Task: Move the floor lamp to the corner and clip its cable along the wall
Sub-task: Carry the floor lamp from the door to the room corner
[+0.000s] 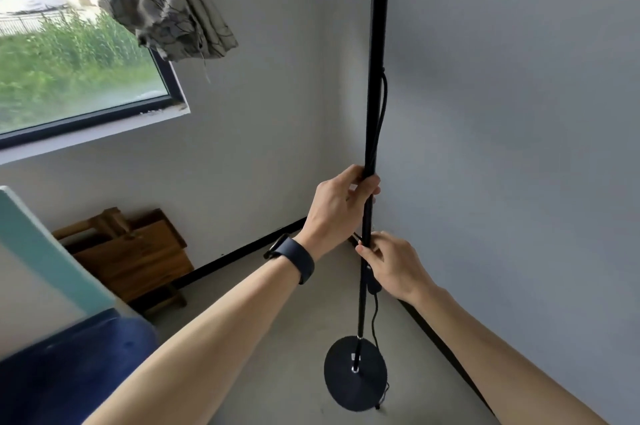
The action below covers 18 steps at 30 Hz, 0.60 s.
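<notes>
A black floor lamp stands near the room's corner, its thin pole point(377, 43) rising out of the top of the view and its round base point(355, 372) on the grey floor. A black cable point(382, 102) hangs along the pole, passes an inline switch point(373, 286) and drops beside the base. My left hand point(341, 203), with a dark watch at the wrist, is wrapped around the pole and cable at mid height. Lower down, my right hand point(394, 263) pinches the pole and cable just above the switch.
Two grey walls meet behind the lamp, with a black skirting strip point(242, 253) along the floor. A wooden stool or small table point(135, 251) stands against the left wall under a window point(69, 71). A bunched curtain point(162, 5) hangs above. Blue furniture point(69, 365) fills the lower left.
</notes>
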Each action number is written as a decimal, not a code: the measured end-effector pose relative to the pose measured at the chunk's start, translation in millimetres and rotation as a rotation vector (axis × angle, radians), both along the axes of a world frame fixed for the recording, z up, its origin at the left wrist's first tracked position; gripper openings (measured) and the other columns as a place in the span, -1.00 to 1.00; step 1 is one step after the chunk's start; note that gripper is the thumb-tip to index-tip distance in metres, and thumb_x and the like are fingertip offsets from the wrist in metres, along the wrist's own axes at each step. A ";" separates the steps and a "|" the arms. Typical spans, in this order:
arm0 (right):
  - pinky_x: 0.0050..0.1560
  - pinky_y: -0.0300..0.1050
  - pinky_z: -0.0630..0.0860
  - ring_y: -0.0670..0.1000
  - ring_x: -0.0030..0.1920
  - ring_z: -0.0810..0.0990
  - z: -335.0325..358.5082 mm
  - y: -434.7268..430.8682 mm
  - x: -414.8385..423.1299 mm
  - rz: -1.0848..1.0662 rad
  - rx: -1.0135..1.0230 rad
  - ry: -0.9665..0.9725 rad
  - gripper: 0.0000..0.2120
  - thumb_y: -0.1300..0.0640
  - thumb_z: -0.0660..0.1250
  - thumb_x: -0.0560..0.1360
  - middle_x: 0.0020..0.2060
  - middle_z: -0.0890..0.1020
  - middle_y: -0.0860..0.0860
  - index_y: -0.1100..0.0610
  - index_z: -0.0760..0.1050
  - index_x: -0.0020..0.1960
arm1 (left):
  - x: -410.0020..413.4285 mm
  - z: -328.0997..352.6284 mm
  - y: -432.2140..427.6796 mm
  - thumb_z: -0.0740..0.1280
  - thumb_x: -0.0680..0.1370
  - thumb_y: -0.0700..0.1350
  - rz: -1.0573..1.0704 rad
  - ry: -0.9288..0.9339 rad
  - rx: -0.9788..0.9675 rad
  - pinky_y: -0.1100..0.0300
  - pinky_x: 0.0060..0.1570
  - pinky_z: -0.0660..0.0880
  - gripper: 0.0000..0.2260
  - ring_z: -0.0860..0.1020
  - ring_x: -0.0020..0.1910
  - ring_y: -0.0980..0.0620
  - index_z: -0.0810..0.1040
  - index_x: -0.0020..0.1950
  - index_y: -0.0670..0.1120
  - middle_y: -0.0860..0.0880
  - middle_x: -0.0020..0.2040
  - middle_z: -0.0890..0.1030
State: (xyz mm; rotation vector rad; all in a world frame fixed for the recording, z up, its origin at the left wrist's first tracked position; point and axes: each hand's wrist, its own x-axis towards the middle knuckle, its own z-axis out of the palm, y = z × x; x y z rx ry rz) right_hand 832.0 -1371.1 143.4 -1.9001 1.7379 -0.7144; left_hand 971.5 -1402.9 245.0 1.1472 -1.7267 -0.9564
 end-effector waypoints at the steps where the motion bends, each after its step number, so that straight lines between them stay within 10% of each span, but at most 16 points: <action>1: -0.06 0.00 0.59 0.04 -0.17 0.62 -0.9 -18.0 2.8 -0.014 0.011 0.004 -0.78 -0.04 0.28 0.60 -0.18 0.62 0.00 0.09 0.58 -0.01 | 2.6 -1.9 -18.9 0.28 0.65 -0.03 -0.007 -0.004 0.007 0.25 -0.06 0.59 -0.83 0.65 -0.22 0.21 0.59 -0.02 -0.08 0.06 -0.15 0.68; 11: 0.04 0.04 0.56 0.08 -0.09 0.61 -42.6 -208.6 0.3 -0.137 0.059 0.026 -0.75 -0.05 0.24 0.62 -0.06 0.60 0.00 0.12 0.57 0.04 | -12.4 -39.0 -214.6 0.22 0.68 -0.03 -0.072 0.009 0.083 0.45 -0.17 0.51 -0.82 0.67 -0.08 0.09 0.59 0.10 -0.06 0.03 -0.05 0.69; 18: -0.11 -0.07 0.57 0.03 -0.19 0.63 -96.7 -350.6 -5.0 -0.189 0.064 -0.024 -0.77 -0.07 0.25 0.61 -0.13 0.57 -0.02 0.08 0.53 -0.08 | -27.7 -90.1 -358.8 0.22 0.68 -0.02 -0.072 -0.002 0.101 0.16 0.00 0.62 -0.77 0.69 -0.06 0.04 0.60 0.18 -0.08 0.03 -0.04 0.69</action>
